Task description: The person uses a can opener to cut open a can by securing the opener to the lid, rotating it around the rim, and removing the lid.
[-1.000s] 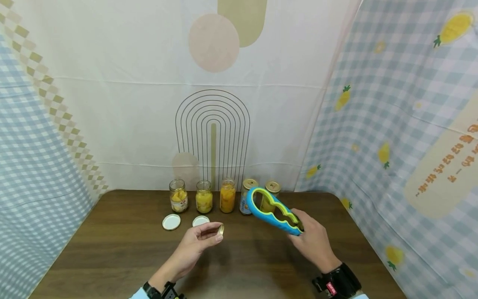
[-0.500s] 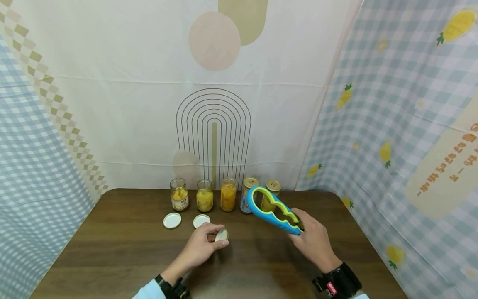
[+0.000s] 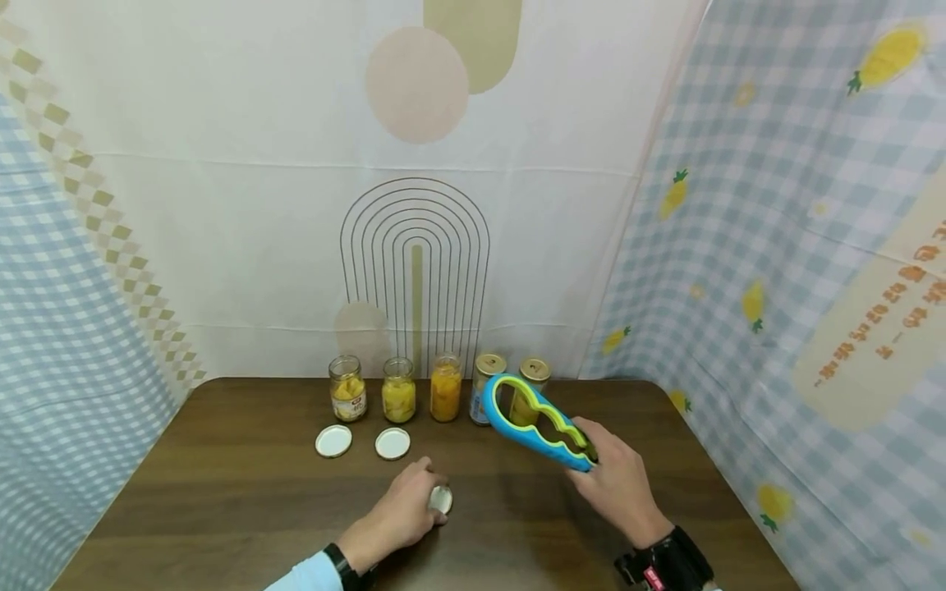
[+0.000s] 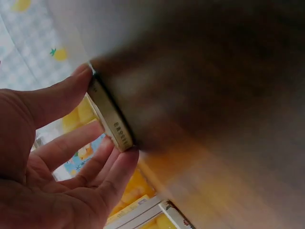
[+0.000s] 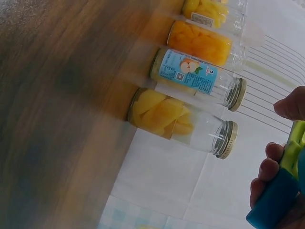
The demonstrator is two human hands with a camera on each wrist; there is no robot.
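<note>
My left hand (image 3: 402, 510) pinches a jar lid (image 3: 441, 499) between thumb and fingers, low over the table, its white inside facing up. In the left wrist view the lid's gold rim (image 4: 113, 119) shows small printed writing, with thumb and fingertips at its opposite edges. My right hand (image 3: 619, 486) grips one end of a blue and green jar opener (image 3: 534, 442), whose scalloped loop points up and left. In the head view that loop overlaps a capped jar of yellow fruit (image 5: 164, 114). Beside it stands a capped jar with a blue label (image 5: 188, 71).
Three lidless fruit jars stand along the table's back: a left jar (image 3: 349, 400), a yellow-filled jar (image 3: 399, 400) and an orange-filled jar (image 3: 446, 394). Before them lie a left lid (image 3: 333, 441) and another lid (image 3: 392, 443), white sides up. A fabric backdrop (image 3: 281, 246) hangs behind the brown table (image 3: 222, 492).
My left hand has moved down and toward me with the jar lid, turning it from edge-on to white side up. My right hand keeps the jar opener in nearly the same place.
</note>
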